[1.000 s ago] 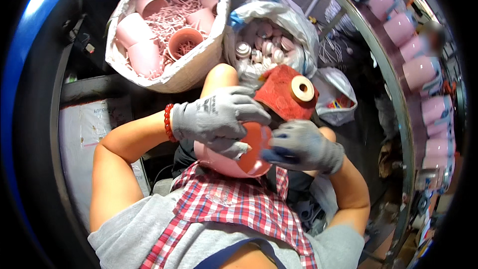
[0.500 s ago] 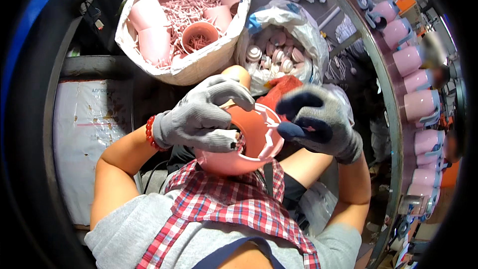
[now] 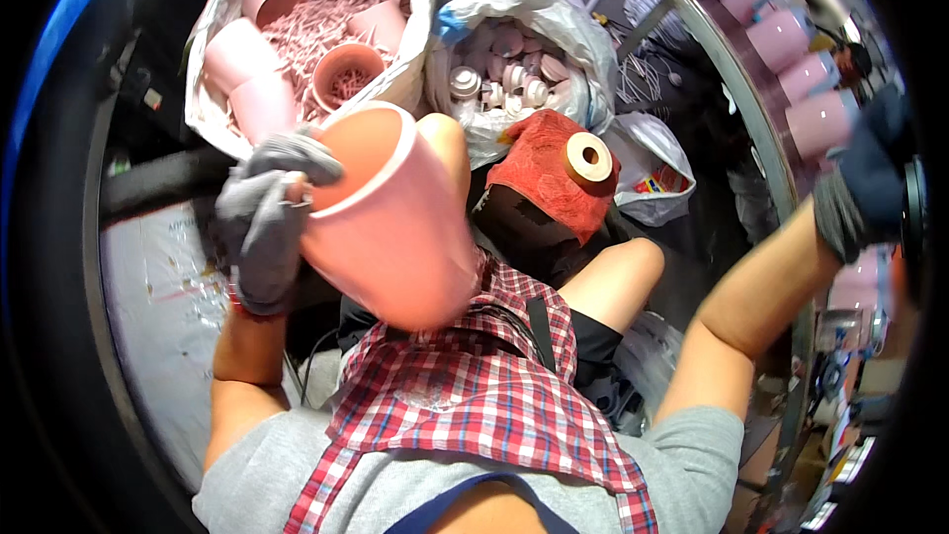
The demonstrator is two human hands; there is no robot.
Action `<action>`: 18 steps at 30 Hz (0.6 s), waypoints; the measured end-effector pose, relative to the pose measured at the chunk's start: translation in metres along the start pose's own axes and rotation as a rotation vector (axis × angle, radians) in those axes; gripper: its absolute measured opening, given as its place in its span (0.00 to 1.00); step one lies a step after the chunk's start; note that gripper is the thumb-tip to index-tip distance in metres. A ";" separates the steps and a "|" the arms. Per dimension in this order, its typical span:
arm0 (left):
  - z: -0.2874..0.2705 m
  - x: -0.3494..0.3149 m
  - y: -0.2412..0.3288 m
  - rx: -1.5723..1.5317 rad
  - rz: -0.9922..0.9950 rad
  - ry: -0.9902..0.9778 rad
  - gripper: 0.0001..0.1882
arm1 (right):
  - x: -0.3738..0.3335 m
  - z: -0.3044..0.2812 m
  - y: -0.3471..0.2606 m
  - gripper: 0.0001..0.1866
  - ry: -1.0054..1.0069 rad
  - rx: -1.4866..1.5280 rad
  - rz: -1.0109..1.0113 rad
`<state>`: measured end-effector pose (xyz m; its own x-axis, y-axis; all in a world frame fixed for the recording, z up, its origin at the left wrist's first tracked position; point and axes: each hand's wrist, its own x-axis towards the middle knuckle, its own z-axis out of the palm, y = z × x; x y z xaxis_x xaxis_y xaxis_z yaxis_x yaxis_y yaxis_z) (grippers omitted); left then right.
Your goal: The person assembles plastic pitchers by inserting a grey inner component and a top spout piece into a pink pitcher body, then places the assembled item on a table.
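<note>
My left hand, in a grey glove, grips a pink plastic pot-like shell by its rim. The shell is tilted over my lap, its round mouth facing up and left, and its rim looks pale and smooth. Far out to the right, my right hand in a grey and dark blue glove reaches to the row of pink jugs on the bench. Its fingers are dark and smeared near the picture's edge, so what they touch is unclear. A red cloth-covered block with a cream ring on it stands between my knees.
A large white sack ahead holds pink shells and thin pink strips. Beside it, a plastic bag contains small pink and white parts. A metal-edged bench runs along my right, and a plastic-wrapped surface lies left.
My right hand has left the shell's rim and swung far right to the bench. The left hand has moved left with the shell, which is tilted differently, uncovering the red block and ring.
</note>
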<state>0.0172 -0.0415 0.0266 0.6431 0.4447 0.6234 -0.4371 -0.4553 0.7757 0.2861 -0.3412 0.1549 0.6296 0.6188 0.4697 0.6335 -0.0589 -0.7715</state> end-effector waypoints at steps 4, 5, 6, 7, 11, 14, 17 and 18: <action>0.042 -0.006 -0.012 -0.188 -0.099 -0.373 0.13 | 0.060 0.092 0.029 0.09 -0.203 0.202 -0.015; 0.049 -0.012 -0.015 -0.132 -0.154 -0.457 0.12 | 0.068 0.114 0.040 0.10 -0.244 0.253 0.015; 0.055 -0.019 -0.021 -0.196 -0.212 -0.500 0.12 | 0.072 0.130 0.045 0.10 -0.270 0.307 0.030; 0.066 -0.023 -0.030 -0.268 -0.265 -0.545 0.12 | 0.066 0.128 0.046 0.11 -0.269 0.362 0.020; 0.062 -0.024 -0.065 -0.481 -0.506 -0.508 0.20 | 0.012 0.091 0.031 0.13 -0.190 0.481 -0.107; 0.075 -0.013 -0.057 -0.411 -0.555 -0.470 0.18 | -0.050 0.042 0.060 0.14 -0.027 0.369 -0.007; 0.084 -0.021 -0.078 -0.404 -0.613 -0.490 0.25 | -0.157 -0.004 0.096 0.14 0.230 0.509 0.293; 0.086 -0.028 -0.086 -0.458 -0.628 -0.449 0.26 | -0.192 -0.015 0.102 0.17 0.293 0.400 0.386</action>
<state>0.0903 -0.0812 -0.0661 0.9915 0.1205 0.0483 -0.0680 0.1649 0.9840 0.2363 -0.4784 -0.0073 0.9123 0.3681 0.1793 0.1540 0.0972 -0.9833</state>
